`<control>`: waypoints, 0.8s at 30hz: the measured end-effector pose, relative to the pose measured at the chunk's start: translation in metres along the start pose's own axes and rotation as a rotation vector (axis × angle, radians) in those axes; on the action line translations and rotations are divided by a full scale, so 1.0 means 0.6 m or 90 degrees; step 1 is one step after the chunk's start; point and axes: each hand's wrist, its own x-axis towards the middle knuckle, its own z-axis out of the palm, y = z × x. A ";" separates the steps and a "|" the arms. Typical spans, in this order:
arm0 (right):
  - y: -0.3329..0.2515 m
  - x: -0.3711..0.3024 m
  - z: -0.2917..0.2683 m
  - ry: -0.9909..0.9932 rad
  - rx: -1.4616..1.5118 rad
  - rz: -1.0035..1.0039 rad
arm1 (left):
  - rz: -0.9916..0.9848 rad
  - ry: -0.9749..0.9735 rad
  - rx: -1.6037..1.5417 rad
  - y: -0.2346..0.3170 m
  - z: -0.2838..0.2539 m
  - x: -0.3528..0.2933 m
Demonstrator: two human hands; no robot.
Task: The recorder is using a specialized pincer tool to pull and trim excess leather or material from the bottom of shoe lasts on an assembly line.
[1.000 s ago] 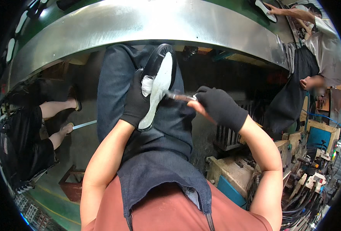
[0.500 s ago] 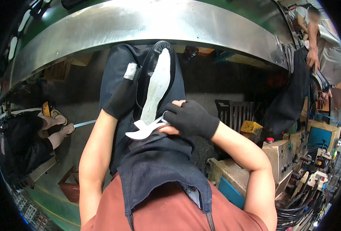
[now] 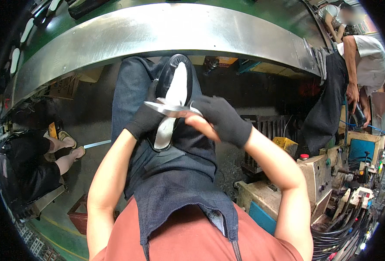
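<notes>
A black shoe point(image 3: 178, 88) rests bottom up on my lap, its white underside showing and its rounded end pointing away from me. My left hand point(image 3: 145, 119), in a black fingerless glove, is closed round the shoe's left side; its fingertips are mostly hidden. Steel lasting pincers point(image 3: 175, 111) lie across the middle of the shoe's underside, their head toward my left hand. My right hand point(image 3: 220, 117), gloved the same way, is closed round their handles. Whether the jaws touch the shoe, I cannot tell.
Beyond my knees runs a curved metal bench edge point(image 3: 179, 28), with a green surface behind it. Machines and cables point(image 3: 340, 187) stand at the right, near a yellow box point(image 3: 284, 145). A co-worker point(image 3: 360, 65) handles a dark shoe there. Another person's legs point(image 3: 64, 152) show at left.
My right hand has moved the pincers away from the shoe's near end to its middle and turned them more crosswise. The shoe has shifted slightly toward me. My left hand still holds it.
</notes>
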 end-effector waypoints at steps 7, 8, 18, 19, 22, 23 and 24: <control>0.016 -0.081 0.088 0.047 0.279 0.492 | -0.018 0.530 -0.314 0.057 0.039 -0.056; 0.028 -0.114 0.125 0.122 0.443 0.566 | -0.051 0.543 -0.333 0.079 0.041 -0.057; 0.066 -0.110 0.201 0.294 0.389 0.662 | 0.073 0.472 -0.574 0.104 -0.203 0.162; 0.088 -0.104 0.201 0.292 0.363 0.669 | 0.065 0.490 -0.525 0.150 -0.277 0.207; 0.127 -0.041 0.165 0.211 0.297 0.689 | 0.207 0.330 -0.637 0.111 -0.485 0.364; 0.156 -0.030 0.174 0.263 0.371 0.671 | 0.179 0.401 -0.616 0.125 -0.521 0.408; 0.176 -0.020 0.183 0.315 0.446 0.656 | 0.148 0.468 -0.597 0.137 -0.537 0.446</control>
